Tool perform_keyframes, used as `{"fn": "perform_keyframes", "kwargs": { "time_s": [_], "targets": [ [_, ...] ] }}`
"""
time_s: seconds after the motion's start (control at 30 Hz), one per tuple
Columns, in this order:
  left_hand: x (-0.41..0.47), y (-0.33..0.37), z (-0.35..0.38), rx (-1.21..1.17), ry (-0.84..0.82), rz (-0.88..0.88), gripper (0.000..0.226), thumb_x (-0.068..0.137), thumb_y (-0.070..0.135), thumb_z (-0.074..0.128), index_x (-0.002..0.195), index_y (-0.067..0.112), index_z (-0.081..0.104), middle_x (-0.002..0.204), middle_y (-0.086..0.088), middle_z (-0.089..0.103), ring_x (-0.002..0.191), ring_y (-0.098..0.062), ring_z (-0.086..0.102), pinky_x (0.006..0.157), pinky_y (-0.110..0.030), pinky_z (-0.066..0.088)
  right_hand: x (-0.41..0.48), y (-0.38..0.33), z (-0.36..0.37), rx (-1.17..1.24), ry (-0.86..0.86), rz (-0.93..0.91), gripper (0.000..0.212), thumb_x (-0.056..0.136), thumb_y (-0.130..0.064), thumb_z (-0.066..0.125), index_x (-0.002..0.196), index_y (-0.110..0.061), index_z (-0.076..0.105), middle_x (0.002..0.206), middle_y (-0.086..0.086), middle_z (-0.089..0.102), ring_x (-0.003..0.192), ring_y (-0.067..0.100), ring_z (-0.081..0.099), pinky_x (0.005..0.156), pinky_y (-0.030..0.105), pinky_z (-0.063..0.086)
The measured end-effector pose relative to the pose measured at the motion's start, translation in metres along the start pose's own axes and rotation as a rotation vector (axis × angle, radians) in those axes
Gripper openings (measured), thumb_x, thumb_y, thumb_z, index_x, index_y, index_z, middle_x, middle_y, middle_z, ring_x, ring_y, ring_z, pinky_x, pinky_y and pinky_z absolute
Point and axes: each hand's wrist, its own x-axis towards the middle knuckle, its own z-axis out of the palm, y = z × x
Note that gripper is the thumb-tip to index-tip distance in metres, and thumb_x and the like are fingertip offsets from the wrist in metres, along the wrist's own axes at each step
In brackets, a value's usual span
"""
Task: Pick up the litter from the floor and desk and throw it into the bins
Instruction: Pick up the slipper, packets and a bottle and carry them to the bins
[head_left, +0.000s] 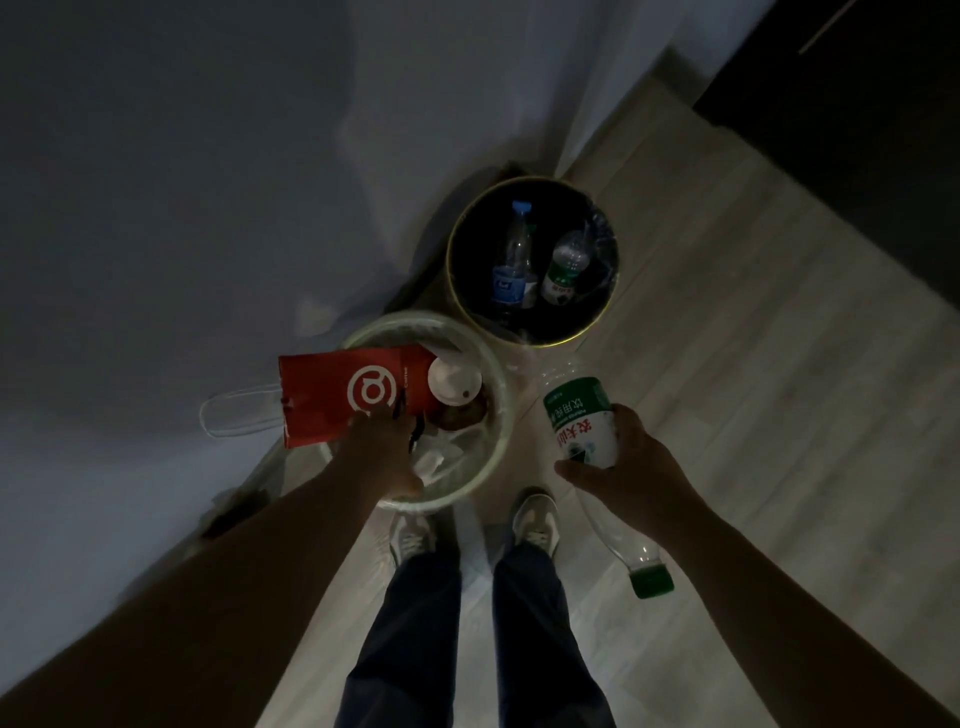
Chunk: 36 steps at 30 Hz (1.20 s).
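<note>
Two bins stand on the floor against the wall. Over the nearer white bin (496, 441) my left hand (384, 447) holds a red paper coffee bag (343, 395), whose white handles stick out to the left. A white cup lid (454, 382) and crumpled litter lie in that bin. My right hand (623, 467) grips a clear plastic bottle with a green label (579, 415), its green cap pointing down toward me. The black bin with a gold rim (457, 280) stands further off and holds two plastic bottles (514, 260).
A white wall fills the left and top of the view. Pale wood flooring runs to the right, with dark furniture (857, 104) at the top right. My feet (535, 519) stand just in front of the white bin.
</note>
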Motion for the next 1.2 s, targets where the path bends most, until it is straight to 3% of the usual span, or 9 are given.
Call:
{"fn": "perform_keyframes", "kwargs": {
  "time_s": [0.17, 0.3, 0.4, 0.6, 0.8, 0.93, 1.03, 1.13, 1.2],
  "targets": [
    [0.012, -0.008, 0.003, 0.011, 0.053, -0.025, 0.082, 0.066, 0.045, 0.076, 0.134, 0.02, 0.037, 0.144, -0.013, 0.029, 0.131, -0.036, 0.034, 0.106, -0.045, 0.037, 0.008, 0.002, 0.008, -0.001, -0.005, 0.011, 0.074, 0.075, -0.035, 0.078, 0.131, -0.018, 0.034, 0.105, 0.0, 0.057, 0.086, 0.011, 0.059, 0.061, 0.018, 0.048],
    [0.02, -0.023, 0.003, -0.046, 0.028, -0.084, 0.103, 0.066, 0.05, 0.077, 0.146, 0.02, 0.019, 0.155, -0.013, 0.008, 0.142, -0.042, 0.013, 0.111, -0.054, 0.03, 0.013, -0.005, 0.012, 0.009, -0.007, 0.012, 0.074, 0.075, -0.033, 0.079, 0.131, -0.018, 0.034, 0.105, 0.0, 0.057, 0.088, 0.013, 0.06, 0.064, 0.022, 0.052],
    [0.02, -0.033, 0.002, -0.036, 0.088, -0.086, 0.104, 0.063, 0.05, 0.08, 0.145, 0.019, 0.022, 0.152, -0.012, 0.021, 0.14, -0.039, 0.021, 0.109, -0.054, 0.034, 0.018, -0.013, 0.013, 0.008, 0.007, 0.005, 0.072, 0.074, -0.033, 0.079, 0.129, -0.017, 0.036, 0.104, 0.002, 0.059, 0.088, 0.016, 0.062, 0.07, 0.03, 0.056],
    [0.013, -0.042, -0.002, -0.009, 0.294, -0.101, 0.07, 0.072, 0.029, 0.074, 0.132, 0.015, 0.04, 0.137, -0.015, 0.038, 0.121, -0.036, 0.044, 0.092, -0.044, 0.048, 0.032, -0.035, 0.009, -0.041, 0.062, 0.052, 0.079, 0.073, -0.038, 0.079, 0.133, -0.014, 0.033, 0.112, 0.007, 0.056, 0.096, 0.022, 0.059, 0.078, 0.037, 0.055],
    [0.007, -0.048, -0.008, -0.014, 0.283, -0.043, 0.059, 0.083, 0.036, 0.064, 0.134, 0.014, 0.041, 0.136, -0.009, 0.045, 0.124, -0.027, 0.047, 0.101, -0.039, 0.044, 0.063, -0.072, -0.009, -0.25, 0.022, 0.186, 0.08, 0.075, -0.044, 0.076, 0.132, -0.005, 0.035, 0.109, 0.01, 0.048, 0.097, 0.026, 0.05, 0.074, 0.031, 0.041],
    [0.002, -0.048, -0.011, 0.036, 0.284, -0.026, 0.057, 0.088, 0.037, 0.059, 0.136, 0.014, 0.04, 0.137, -0.007, 0.047, 0.126, -0.025, 0.048, 0.105, -0.038, 0.042, 0.088, -0.096, -0.023, -0.3, 0.018, 0.161, 0.088, 0.069, -0.039, 0.081, 0.135, -0.003, 0.035, 0.125, 0.013, 0.051, 0.113, 0.031, 0.054, 0.087, 0.037, 0.05],
    [0.001, -0.046, -0.015, -0.022, 0.274, -0.021, 0.049, 0.088, 0.034, 0.061, 0.131, 0.014, 0.046, 0.13, -0.006, 0.055, 0.12, -0.023, 0.054, 0.102, -0.036, 0.045, 0.102, -0.111, -0.031, -0.366, 0.019, 0.129, 0.08, 0.071, -0.039, 0.078, 0.133, -0.004, 0.043, 0.12, 0.014, 0.056, 0.107, 0.032, 0.057, 0.086, 0.038, 0.052],
    [0.004, -0.043, -0.019, -0.064, 0.29, -0.022, 0.04, 0.088, 0.036, 0.06, 0.122, 0.017, 0.054, 0.121, -0.003, 0.061, 0.11, -0.019, 0.06, 0.095, -0.031, 0.048, 0.109, -0.124, -0.034, -0.448, 0.013, 0.13, 0.062, 0.075, -0.039, 0.074, 0.122, -0.005, 0.052, 0.094, 0.009, 0.053, 0.087, 0.027, 0.055, 0.072, 0.03, 0.046],
    [0.006, -0.042, -0.022, -0.089, 0.312, -0.02, 0.035, 0.087, 0.037, 0.061, 0.117, 0.02, 0.056, 0.115, 0.0, 0.063, 0.105, -0.017, 0.061, 0.089, -0.027, 0.047, 0.114, -0.126, -0.033, -0.473, 0.018, 0.118, 0.059, 0.075, -0.037, 0.073, 0.12, -0.006, 0.053, 0.097, 0.009, 0.056, 0.087, 0.025, 0.055, 0.071, 0.029, 0.044]
  ]
}}
